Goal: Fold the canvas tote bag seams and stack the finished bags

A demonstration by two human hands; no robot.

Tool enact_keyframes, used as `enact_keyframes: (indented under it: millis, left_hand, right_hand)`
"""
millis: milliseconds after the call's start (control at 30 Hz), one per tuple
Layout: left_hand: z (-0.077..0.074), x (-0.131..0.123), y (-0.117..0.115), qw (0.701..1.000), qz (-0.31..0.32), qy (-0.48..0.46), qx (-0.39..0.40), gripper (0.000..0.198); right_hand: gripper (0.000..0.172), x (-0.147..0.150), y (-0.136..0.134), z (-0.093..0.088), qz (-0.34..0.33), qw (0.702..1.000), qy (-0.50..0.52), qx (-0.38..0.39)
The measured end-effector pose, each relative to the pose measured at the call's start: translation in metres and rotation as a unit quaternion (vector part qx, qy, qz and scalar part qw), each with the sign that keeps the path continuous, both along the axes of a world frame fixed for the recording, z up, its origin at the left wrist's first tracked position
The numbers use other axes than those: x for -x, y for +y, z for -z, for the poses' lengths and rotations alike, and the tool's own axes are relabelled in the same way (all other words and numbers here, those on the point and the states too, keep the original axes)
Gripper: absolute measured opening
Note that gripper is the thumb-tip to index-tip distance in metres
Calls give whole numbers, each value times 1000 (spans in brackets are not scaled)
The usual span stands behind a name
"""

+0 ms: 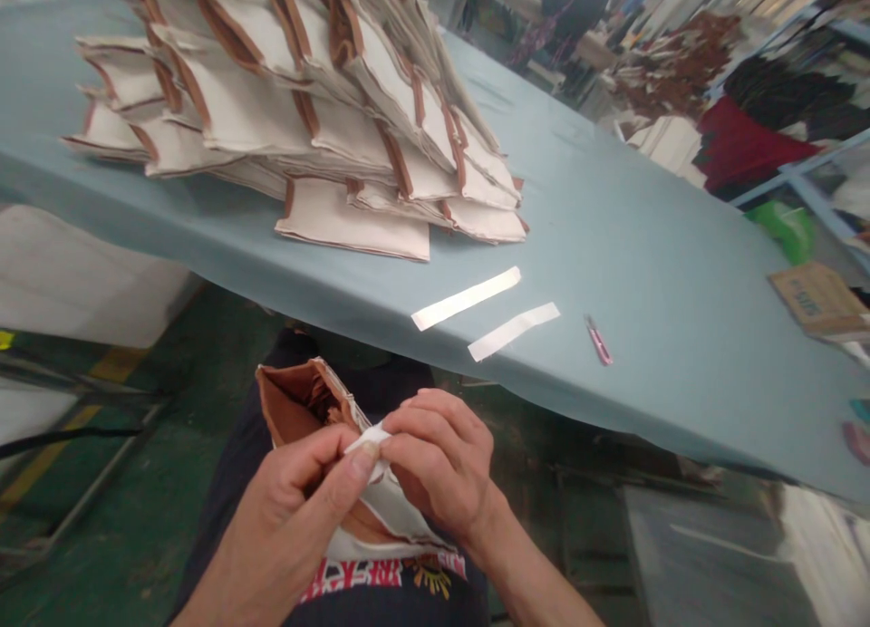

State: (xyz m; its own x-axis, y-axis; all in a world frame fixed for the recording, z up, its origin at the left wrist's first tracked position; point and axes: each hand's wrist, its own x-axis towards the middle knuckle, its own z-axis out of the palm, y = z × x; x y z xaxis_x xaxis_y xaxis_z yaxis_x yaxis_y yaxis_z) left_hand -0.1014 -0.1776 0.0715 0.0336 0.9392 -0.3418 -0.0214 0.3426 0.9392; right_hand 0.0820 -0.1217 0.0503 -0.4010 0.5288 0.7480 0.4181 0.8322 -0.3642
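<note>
My left hand pinches a short white strip between thumb and forefinger. The fingers of my right hand are closed on the strip's other end, close against the left fingertips. Below and behind both hands, a cream fabric pouch with brown lining rests on my lap. Its mouth gapes at the upper left, and the strip lies at its edge. My hands cover part of the pouch, so I cannot tell whether the strip is attached.
On the blue-covered table stand piled cream pouches with brown edging. Near its front edge lie two white strips, a longer one and a shorter one, plus a small pink-handled tool. A cardboard box sits at right.
</note>
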Motion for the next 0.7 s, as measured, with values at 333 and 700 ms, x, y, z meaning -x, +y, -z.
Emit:
enact_keyframes:
  millis: [333, 700]
  left_hand:
    - [9, 19, -13, 996, -53, 74, 23, 48]
    - [70, 38, 35, 991, -42, 123, -28, 74]
  right_hand:
    - [16, 5, 4, 0, 111, 970, 127, 177]
    - [34, 25, 15, -66, 19, 741, 455, 494]
